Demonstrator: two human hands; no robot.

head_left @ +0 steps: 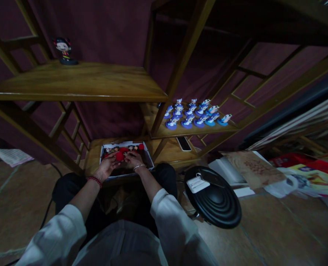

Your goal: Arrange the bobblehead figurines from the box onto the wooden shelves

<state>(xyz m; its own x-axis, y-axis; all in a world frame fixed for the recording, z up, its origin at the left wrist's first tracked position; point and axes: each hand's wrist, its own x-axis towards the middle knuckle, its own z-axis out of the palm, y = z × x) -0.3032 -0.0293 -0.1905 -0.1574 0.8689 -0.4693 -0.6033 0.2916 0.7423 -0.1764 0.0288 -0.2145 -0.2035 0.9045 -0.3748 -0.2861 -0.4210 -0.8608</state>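
Note:
A white box (149, 159) with dark-haired figurines and red pieces in it rests on the low wooden shelf. Over its left part is my left hand (107, 166), its fingers curved against a round red object (119, 156). My right hand (133, 159), fingers bent, is on the other side of that red object, at its right edge. Both hands grip it between them above the box. Another red round piece (141, 146) lies at the box's back right. Small details between my fingertips are too dark to make out.
A dark-haired figurine (65, 51) stands on the upper left shelf (77, 81). Several blue and purple figurines (188, 121) stand on the middle shelf. A phone (183, 143) lies below them. To the right are a black round stool (216, 199) with a white case (198, 183), and bags.

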